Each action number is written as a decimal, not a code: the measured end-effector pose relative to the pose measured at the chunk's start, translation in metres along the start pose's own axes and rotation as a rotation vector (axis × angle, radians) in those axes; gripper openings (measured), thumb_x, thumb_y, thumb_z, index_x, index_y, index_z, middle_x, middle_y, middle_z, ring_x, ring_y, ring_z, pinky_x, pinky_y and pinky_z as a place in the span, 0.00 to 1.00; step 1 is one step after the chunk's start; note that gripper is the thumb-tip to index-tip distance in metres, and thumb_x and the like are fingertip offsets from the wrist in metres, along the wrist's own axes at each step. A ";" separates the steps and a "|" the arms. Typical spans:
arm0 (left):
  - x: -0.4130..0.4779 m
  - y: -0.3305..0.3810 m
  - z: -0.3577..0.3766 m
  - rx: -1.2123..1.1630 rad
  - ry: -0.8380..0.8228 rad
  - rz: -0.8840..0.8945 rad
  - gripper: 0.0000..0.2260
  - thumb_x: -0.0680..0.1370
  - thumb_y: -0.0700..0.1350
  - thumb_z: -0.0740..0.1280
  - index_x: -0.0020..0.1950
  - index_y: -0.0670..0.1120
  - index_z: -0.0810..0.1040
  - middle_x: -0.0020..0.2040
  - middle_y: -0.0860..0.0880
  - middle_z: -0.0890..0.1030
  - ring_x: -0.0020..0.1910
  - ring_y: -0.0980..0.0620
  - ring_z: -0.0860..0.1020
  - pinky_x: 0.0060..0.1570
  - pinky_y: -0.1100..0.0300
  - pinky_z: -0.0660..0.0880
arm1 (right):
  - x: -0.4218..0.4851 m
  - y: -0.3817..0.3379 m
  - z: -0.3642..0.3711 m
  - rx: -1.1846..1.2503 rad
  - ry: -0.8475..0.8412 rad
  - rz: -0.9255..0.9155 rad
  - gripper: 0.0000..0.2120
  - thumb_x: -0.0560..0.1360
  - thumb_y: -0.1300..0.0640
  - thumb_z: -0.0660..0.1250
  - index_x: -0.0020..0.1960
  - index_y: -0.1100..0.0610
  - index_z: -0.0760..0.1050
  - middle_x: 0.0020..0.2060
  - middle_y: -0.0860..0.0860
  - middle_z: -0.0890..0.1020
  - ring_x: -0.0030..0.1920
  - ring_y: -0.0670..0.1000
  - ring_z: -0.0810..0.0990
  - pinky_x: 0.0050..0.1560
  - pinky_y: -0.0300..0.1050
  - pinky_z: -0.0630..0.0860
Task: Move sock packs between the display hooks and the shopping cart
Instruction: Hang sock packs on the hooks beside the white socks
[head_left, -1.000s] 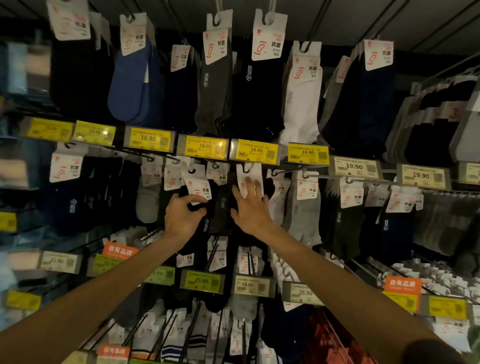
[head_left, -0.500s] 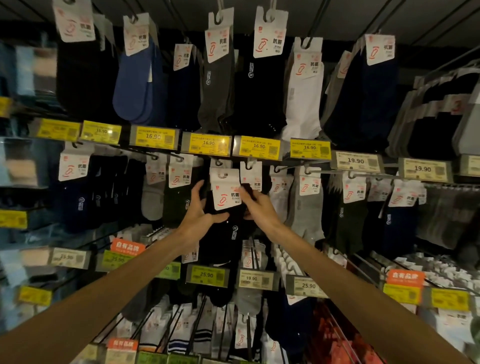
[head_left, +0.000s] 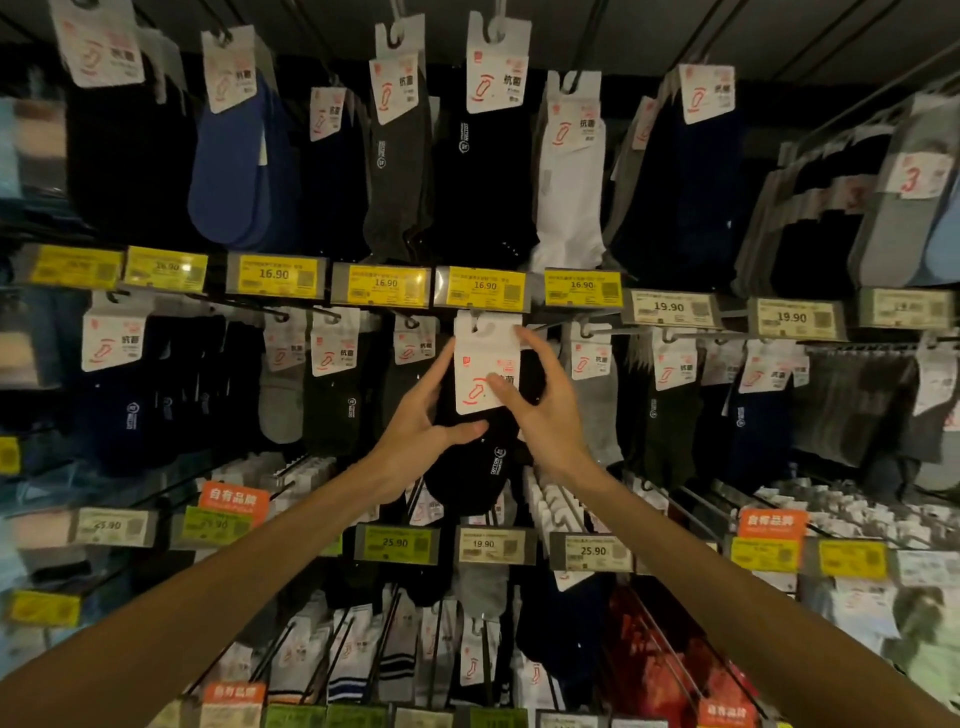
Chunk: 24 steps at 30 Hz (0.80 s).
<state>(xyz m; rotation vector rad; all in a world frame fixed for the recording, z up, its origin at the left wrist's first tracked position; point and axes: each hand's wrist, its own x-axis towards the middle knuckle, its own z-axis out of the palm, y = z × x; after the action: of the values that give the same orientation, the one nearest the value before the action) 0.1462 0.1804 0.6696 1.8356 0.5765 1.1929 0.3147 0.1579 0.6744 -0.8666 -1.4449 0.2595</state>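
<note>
A black sock pack (head_left: 480, 467) with a white header card sits in front of the middle row of hooks, its card's hanger hole just under the yellow 16.90 tag (head_left: 484, 287). My left hand (head_left: 421, 431) grips the pack from the left, thumb across the black sock. My right hand (head_left: 540, 400) pinches the card from the right, thumb on the printed face. Whether the card hangs on the hook I cannot tell. No shopping cart is in view.
Rows of sock packs hang on black wire hooks above, beside and below: a white pack (head_left: 569, 176), a blue pack (head_left: 234, 156), grey packs (head_left: 597, 405). Price tag strips run across. Striped socks (head_left: 358, 670) hang on the lowest row.
Both hands have lifted the black pack upward, from the lower middle of the row until its card reaches just under the yellow tag. The right hand shifted onto the card.
</note>
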 end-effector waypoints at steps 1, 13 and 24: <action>0.001 0.002 0.002 -0.002 0.005 -0.002 0.44 0.73 0.30 0.72 0.79 0.59 0.55 0.67 0.64 0.72 0.62 0.75 0.68 0.51 0.77 0.71 | 0.001 -0.001 -0.001 0.000 0.000 0.006 0.26 0.77 0.58 0.70 0.73 0.51 0.66 0.62 0.33 0.74 0.65 0.37 0.72 0.63 0.42 0.75; 0.018 0.017 0.005 -0.002 0.104 -0.053 0.41 0.74 0.29 0.70 0.78 0.56 0.56 0.52 0.69 0.69 0.43 0.81 0.70 0.37 0.82 0.68 | 0.026 -0.014 0.006 -0.084 0.003 0.034 0.22 0.78 0.58 0.68 0.71 0.56 0.68 0.56 0.43 0.79 0.55 0.34 0.77 0.55 0.30 0.74; 0.033 0.011 -0.005 0.084 0.052 -0.147 0.36 0.75 0.32 0.70 0.71 0.64 0.59 0.54 0.64 0.74 0.51 0.70 0.70 0.43 0.75 0.68 | 0.042 -0.003 0.017 -0.111 0.001 0.141 0.24 0.79 0.61 0.65 0.74 0.57 0.66 0.63 0.49 0.76 0.59 0.41 0.74 0.54 0.27 0.71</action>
<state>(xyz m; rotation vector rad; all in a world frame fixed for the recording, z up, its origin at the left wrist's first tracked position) 0.1554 0.2013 0.6966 1.8025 0.7878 1.1362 0.3046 0.1886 0.7056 -1.0611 -1.4092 0.2867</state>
